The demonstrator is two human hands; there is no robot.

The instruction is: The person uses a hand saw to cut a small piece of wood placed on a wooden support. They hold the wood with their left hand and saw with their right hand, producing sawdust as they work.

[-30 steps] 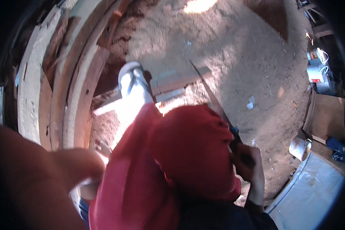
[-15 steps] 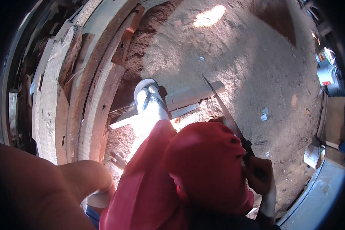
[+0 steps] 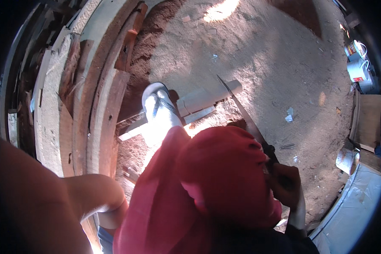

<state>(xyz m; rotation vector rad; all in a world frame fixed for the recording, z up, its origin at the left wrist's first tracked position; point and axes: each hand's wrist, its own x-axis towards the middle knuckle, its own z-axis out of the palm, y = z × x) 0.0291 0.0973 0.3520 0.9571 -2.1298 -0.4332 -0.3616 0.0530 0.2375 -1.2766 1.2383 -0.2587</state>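
the long handsaw (image 3: 241, 111) runs slanting from the right hand (image 3: 285, 186) up and away, its tip over the pale wooden plank (image 3: 207, 99) that lies on the sawdust-covered ground (image 3: 283, 63); the blade crosses the plank's far end, which looks like where a cut is being made. the right hand is closed tight round the saw's dark handle, fingers wrapped, low at the person's right side so the blade can reach downward. a foot in a white sandal (image 3: 158, 106) stands on the plank, apparently pinning it so it does not shift. the red-clad knee (image 3: 224, 173) juts forward over it. the left hand (image 3: 110, 203) sits near the left thigh; i cannot tell whether it is spread or curled. stacked curved boards (image 3: 93, 97) lie just to the left, a white bucket (image 3: 345, 161) well apart to the right.
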